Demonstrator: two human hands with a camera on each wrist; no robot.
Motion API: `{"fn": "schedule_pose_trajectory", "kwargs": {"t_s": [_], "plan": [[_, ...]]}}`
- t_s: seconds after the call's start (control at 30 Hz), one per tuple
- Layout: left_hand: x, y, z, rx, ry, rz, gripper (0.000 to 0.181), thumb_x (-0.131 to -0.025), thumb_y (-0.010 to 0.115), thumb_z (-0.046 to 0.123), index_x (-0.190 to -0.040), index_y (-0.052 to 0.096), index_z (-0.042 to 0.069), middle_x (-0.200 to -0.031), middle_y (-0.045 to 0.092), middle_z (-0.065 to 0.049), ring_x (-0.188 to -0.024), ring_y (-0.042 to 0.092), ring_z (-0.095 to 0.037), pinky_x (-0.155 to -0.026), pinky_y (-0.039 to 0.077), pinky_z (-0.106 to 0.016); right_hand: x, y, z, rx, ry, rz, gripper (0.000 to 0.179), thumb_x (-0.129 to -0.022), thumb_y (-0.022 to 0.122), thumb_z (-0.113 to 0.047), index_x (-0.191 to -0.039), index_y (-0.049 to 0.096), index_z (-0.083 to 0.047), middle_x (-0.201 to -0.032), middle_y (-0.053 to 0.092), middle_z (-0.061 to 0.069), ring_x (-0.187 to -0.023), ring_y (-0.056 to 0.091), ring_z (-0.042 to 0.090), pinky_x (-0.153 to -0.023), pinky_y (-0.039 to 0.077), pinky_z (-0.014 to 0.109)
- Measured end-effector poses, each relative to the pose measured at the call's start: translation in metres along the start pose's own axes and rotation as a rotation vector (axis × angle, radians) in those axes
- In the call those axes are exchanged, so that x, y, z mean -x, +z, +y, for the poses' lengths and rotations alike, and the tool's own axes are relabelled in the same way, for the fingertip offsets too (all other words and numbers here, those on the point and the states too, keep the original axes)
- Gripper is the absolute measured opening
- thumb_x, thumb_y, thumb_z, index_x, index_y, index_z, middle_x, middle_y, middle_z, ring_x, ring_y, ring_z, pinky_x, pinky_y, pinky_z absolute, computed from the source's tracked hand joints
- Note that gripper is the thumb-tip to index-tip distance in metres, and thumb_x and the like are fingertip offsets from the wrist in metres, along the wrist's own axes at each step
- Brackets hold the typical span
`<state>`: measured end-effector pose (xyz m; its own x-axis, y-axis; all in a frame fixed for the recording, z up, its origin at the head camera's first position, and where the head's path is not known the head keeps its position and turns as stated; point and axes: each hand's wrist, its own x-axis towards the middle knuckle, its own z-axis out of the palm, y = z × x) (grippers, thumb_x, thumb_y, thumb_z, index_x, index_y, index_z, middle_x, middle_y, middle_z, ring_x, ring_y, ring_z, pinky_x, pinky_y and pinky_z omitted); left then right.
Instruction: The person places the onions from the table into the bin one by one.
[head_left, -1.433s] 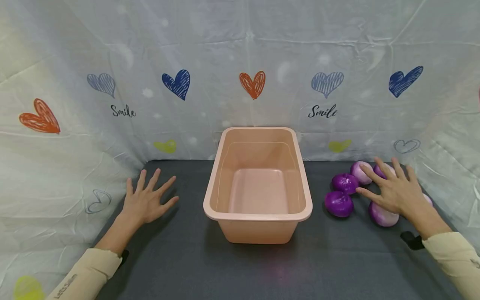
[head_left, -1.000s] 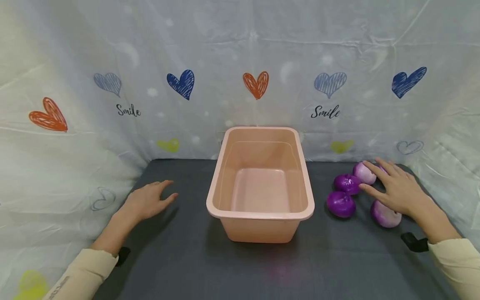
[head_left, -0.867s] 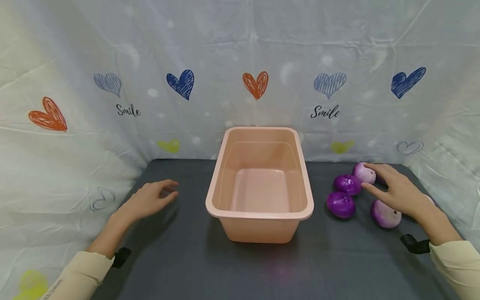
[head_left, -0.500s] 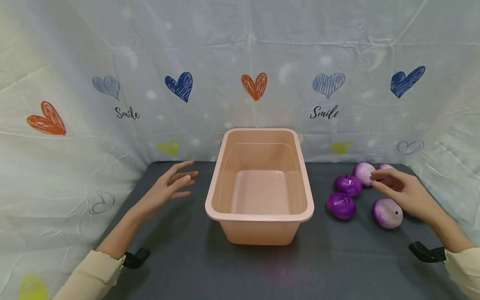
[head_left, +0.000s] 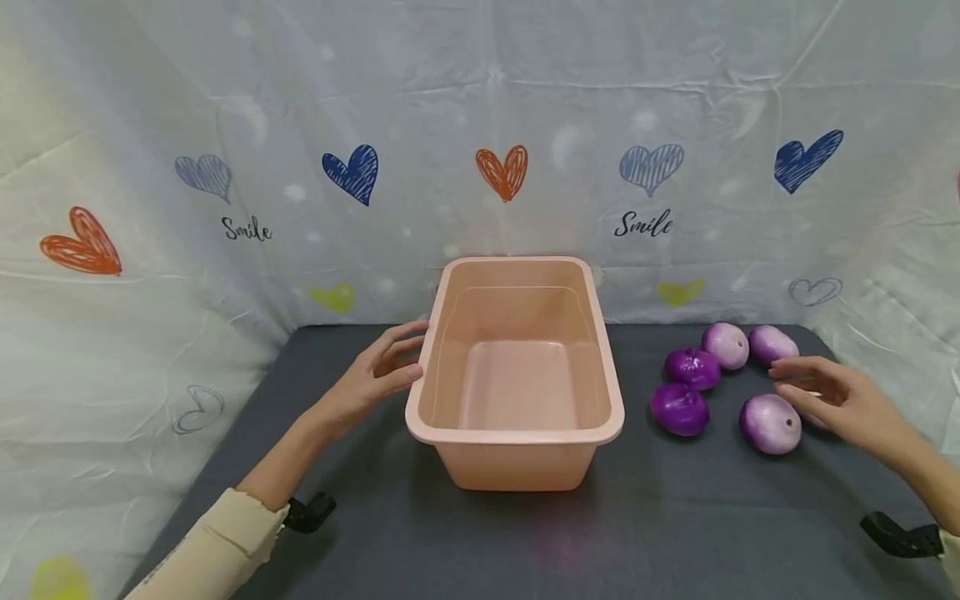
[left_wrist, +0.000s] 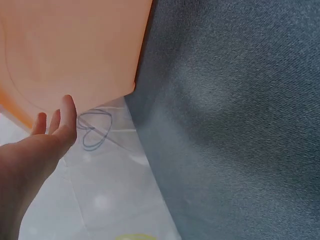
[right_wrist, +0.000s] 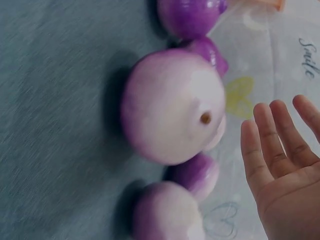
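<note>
A peach plastic basin [head_left: 515,435] stands in the middle of the dark cloth. My left hand [head_left: 372,377] reaches its left rim from outside, fingertips right at the edge. In the left wrist view the fingers of the left hand [left_wrist: 42,150] are extended, overlapping the basin's wall [left_wrist: 75,50]. Several purple onions lie to the right of the basin. My right hand [head_left: 847,404] hovers by a pale purple onion [head_left: 770,424], fingers loosely bent and holding nothing. Another onion is mostly hidden behind this hand. The right wrist view shows the palm [right_wrist: 290,200] beside the large onion [right_wrist: 172,107].
Two deep purple onions, one farther [head_left: 692,368] and one nearer [head_left: 679,409], lie closest to the basin. Two paler onions, one at left [head_left: 725,346] and one at right [head_left: 772,344], sit near the back. A printed curtain [head_left: 420,108] rises behind the table.
My left hand has moved right to the basin's rim, turning from palm down to sideways. The right hand has drawn back from over the onions toward the right. Basin and onions stay put.
</note>
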<state>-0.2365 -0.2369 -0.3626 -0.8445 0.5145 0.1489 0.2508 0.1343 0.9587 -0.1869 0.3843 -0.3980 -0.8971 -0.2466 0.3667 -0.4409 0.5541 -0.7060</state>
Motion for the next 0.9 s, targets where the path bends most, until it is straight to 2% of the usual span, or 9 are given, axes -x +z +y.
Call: {"fn": "schedule_pose_trajectory", "kwargs": {"t_s": [0.17,0.3,0.47,0.67,0.9], "plan": [[-0.003,0.000,0.003,-0.021,0.016,-0.053,0.061,-0.106,0.056,0.014,-0.161,0.031,0.019,-0.162,0.030,-0.008,-0.141,0.039,-0.032,-0.108,0.037,-0.056,0.012,-0.004,0.006,-0.036,0.010,-0.002,0.036,-0.098,0.063,0.006,-0.134,0.058,0.003,-0.123,0.063,-0.017,-0.107,0.062,-0.002,-0.079,0.051,0.013],[-0.006,0.003,0.005,-0.032,0.026,-0.077,0.064,-0.104,0.059,0.014,-0.161,0.030,0.016,-0.162,0.029,-0.014,-0.137,0.043,-0.039,-0.105,0.041,-0.052,0.022,-0.007,0.011,0.002,0.003,-0.036,0.046,-0.098,0.064,0.004,-0.142,0.051,0.003,-0.130,0.055,-0.023,-0.114,0.055,-0.007,-0.082,0.049,0.011],[-0.005,0.006,0.004,-0.028,0.031,-0.080,0.065,-0.104,0.058,0.015,-0.161,0.028,0.014,-0.159,0.031,-0.021,-0.134,0.043,-0.044,-0.101,0.045,-0.047,0.034,-0.007,0.020,0.020,0.001,-0.051,0.059,-0.093,0.069,0.007,-0.147,0.045,0.002,-0.136,0.048,-0.025,-0.117,0.051,-0.010,-0.085,0.045,0.009],[-0.005,0.007,0.005,-0.040,0.016,-0.073,0.064,-0.104,0.059,0.019,-0.161,0.029,0.017,-0.158,0.033,-0.020,-0.135,0.045,-0.039,-0.102,0.042,-0.053,0.049,-0.003,0.026,0.059,0.015,-0.033,0.074,-0.088,0.076,0.006,-0.153,0.042,-0.004,-0.140,0.045,-0.025,-0.116,0.046,-0.015,-0.086,0.042,0.006],[-0.008,0.006,0.001,-0.054,0.012,-0.072,0.063,-0.105,0.057,0.019,-0.161,0.029,0.019,-0.157,0.034,-0.020,-0.138,0.040,-0.037,-0.103,0.041,-0.054,0.053,0.005,0.037,0.019,0.005,-0.037,0.085,-0.083,0.077,0.011,-0.156,0.037,-0.005,-0.142,0.043,-0.026,-0.120,0.043,-0.015,-0.084,0.043,0.007]]}}
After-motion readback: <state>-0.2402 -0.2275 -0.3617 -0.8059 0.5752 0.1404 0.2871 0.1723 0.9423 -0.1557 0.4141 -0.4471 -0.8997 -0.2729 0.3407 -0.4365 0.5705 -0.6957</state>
